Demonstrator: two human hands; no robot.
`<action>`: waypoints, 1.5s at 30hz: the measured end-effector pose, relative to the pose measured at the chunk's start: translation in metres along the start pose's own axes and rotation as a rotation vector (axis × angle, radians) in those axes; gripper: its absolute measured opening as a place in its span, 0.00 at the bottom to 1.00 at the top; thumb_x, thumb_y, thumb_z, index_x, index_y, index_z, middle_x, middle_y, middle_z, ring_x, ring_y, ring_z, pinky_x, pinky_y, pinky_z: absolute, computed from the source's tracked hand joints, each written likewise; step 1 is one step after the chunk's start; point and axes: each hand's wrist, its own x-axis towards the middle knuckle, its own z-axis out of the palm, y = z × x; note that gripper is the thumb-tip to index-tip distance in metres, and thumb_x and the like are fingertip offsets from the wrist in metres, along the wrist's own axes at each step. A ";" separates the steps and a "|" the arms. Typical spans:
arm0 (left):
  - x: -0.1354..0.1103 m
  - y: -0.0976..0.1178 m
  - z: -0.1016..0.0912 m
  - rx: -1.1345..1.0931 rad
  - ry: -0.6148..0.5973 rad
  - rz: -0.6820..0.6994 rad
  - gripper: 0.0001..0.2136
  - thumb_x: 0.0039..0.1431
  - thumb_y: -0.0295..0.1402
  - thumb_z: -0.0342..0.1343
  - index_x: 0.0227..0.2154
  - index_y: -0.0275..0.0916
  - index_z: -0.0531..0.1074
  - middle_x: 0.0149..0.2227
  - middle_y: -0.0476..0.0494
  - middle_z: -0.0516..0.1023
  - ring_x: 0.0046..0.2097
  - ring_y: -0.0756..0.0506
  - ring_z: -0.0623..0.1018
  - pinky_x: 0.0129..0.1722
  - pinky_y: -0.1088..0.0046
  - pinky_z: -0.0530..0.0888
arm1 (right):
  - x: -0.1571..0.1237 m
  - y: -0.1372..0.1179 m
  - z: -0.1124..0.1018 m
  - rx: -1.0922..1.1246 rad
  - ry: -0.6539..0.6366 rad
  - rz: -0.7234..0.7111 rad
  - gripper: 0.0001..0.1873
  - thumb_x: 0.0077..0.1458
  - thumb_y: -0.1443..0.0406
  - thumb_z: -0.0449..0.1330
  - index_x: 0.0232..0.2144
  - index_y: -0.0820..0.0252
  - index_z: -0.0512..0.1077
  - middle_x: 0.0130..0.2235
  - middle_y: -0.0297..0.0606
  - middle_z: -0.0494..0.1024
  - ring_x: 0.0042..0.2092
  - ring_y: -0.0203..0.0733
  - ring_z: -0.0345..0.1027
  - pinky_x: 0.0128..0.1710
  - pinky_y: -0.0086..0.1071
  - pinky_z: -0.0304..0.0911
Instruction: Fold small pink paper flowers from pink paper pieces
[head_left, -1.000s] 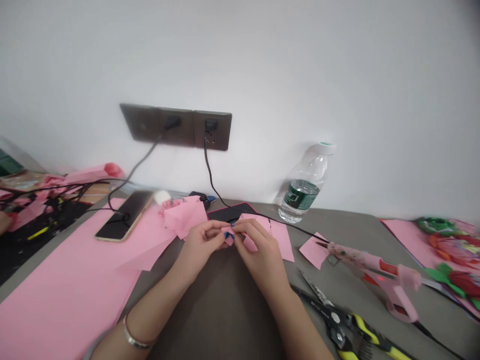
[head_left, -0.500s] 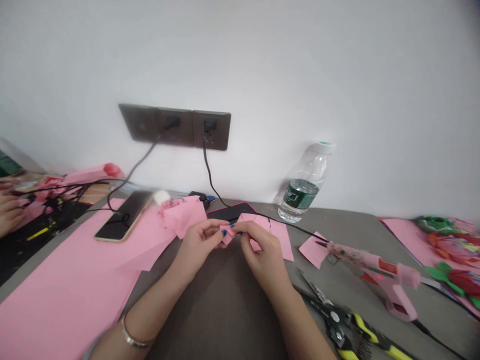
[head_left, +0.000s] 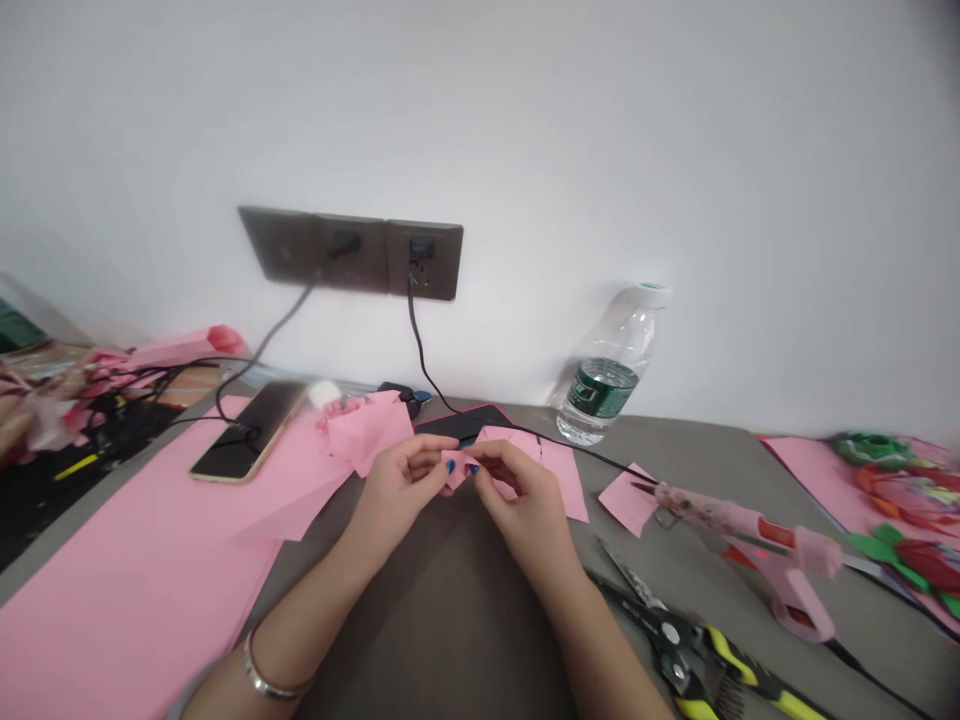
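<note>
Pink paper is held as one small, bent scrap (head_left: 456,470) at the centre of the frame, pinched between the fingertips of two hands, the left hand (head_left: 397,490) and the right hand (head_left: 529,495). Its far side is hidden by the fingers, and how it is folded cannot be told. One bracelet (head_left: 262,678) is worn on the left forearm.

Behind the right hand, more pink paper (head_left: 564,475) is partly covered; whether one piece or several cannot be told. One pink square (head_left: 626,503) is overlapped by the tip of one glue gun (head_left: 791,585) at the right. Beneath it, black-and-yellow shears (head_left: 671,635) are cut off by the bottom edge. One phone (head_left: 244,440) is laid on large pink sheets (head_left: 150,570) at the left, their number uncounted; one dark slab (head_left: 450,428) is half hidden behind the hands.

One bottle (head_left: 600,385) is seen right of centre. Three wall plates (head_left: 367,265) are set at the upper left, with two plugs (head_left: 421,248) fitted. Another person's hand (head_left: 11,425) is blurred and cut off at the left edge. Coloured pieces (head_left: 930,565) are cropped at the right edge.
</note>
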 end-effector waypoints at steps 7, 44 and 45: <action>-0.005 0.000 0.004 0.069 -0.027 0.100 0.05 0.56 0.30 0.58 0.35 0.37 0.75 0.31 0.47 0.80 0.35 0.48 0.79 0.39 0.73 0.76 | -0.001 0.006 0.002 0.043 0.073 0.093 0.09 0.54 0.69 0.55 0.35 0.59 0.75 0.33 0.38 0.81 0.34 0.41 0.77 0.35 0.32 0.73; -0.007 0.004 0.007 0.117 -0.014 0.177 0.02 0.57 0.28 0.57 0.30 0.38 0.73 0.28 0.50 0.76 0.33 0.50 0.78 0.35 0.77 0.74 | 0.002 -0.001 -0.003 0.105 -0.034 0.117 0.05 0.57 0.67 0.56 0.32 0.58 0.73 0.32 0.37 0.78 0.33 0.39 0.73 0.32 0.28 0.68; -0.008 0.005 0.007 0.132 -0.004 0.179 0.02 0.57 0.28 0.57 0.30 0.38 0.73 0.28 0.50 0.77 0.33 0.50 0.78 0.35 0.76 0.74 | 0.002 -0.002 -0.002 0.132 -0.030 0.134 0.05 0.57 0.66 0.57 0.32 0.58 0.73 0.31 0.37 0.78 0.33 0.39 0.73 0.31 0.28 0.68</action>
